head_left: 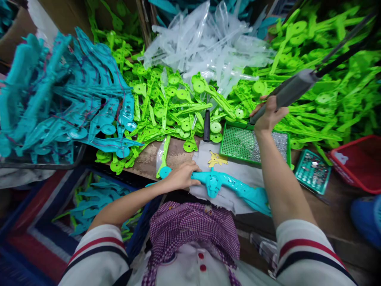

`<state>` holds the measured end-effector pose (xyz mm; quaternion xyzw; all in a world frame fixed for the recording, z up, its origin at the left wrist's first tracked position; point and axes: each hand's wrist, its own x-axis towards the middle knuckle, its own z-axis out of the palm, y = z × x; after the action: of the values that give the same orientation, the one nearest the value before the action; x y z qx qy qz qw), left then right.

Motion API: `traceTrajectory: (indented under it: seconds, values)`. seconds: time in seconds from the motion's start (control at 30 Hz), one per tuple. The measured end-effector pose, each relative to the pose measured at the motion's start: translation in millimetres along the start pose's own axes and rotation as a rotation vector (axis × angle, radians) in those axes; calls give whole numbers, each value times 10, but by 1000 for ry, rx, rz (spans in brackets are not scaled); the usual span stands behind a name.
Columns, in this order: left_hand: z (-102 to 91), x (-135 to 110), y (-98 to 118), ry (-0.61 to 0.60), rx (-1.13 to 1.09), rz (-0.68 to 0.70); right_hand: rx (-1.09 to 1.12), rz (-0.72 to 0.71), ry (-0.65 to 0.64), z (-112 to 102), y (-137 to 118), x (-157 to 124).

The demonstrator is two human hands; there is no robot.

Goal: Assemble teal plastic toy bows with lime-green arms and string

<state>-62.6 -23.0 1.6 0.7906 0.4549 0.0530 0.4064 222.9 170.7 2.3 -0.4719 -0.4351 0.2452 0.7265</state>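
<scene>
My left hand (182, 176) is closed around the left portion of a long turquoise plastic part (235, 184) that lies across the near edge of the bench. My right hand (269, 115) grips a grey power screwdriver (294, 88), tilted so its lower end points down over a green perforated tray (235, 141). Small silvery screws (279, 143) cover the tray's right side; my wrist hides some of them. Under the turquoise part spreads a pale sheet (205, 153) with a yellow cartoon figure.
Bright green plastic parts (181, 95) pile up behind, with clear plastic pieces (202, 43) on top. Bundled turquoise parts (89, 87) are stacked left, above a blue crate (139, 226). A dark-handled tool (206, 125), a teal box (313, 171) and a red basket (354, 172) are nearby.
</scene>
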Motion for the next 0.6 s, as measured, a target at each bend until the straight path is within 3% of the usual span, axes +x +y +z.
traceTrajectory:
  seconds: [0.13,0.27,0.33,0.43,0.5,0.6]
  values:
    - [-5,33,-7,-6,25,6,43,-86,53,2,-236,99]
    - [-3,92,-6,2,43,-7,94,-151,100,-98,-780,13]
    - [16,115,-19,26,49,2,134,-123,24,-194,-1089,-255]
    - [53,130,-55,51,62,31,197,46,-208,-338,-1430,-910]
    - [68,131,-68,58,73,36,193,178,-361,-397,-1525,-1369]
    - [69,132,-60,62,107,28,220,277,-393,-394,-1519,-1834]
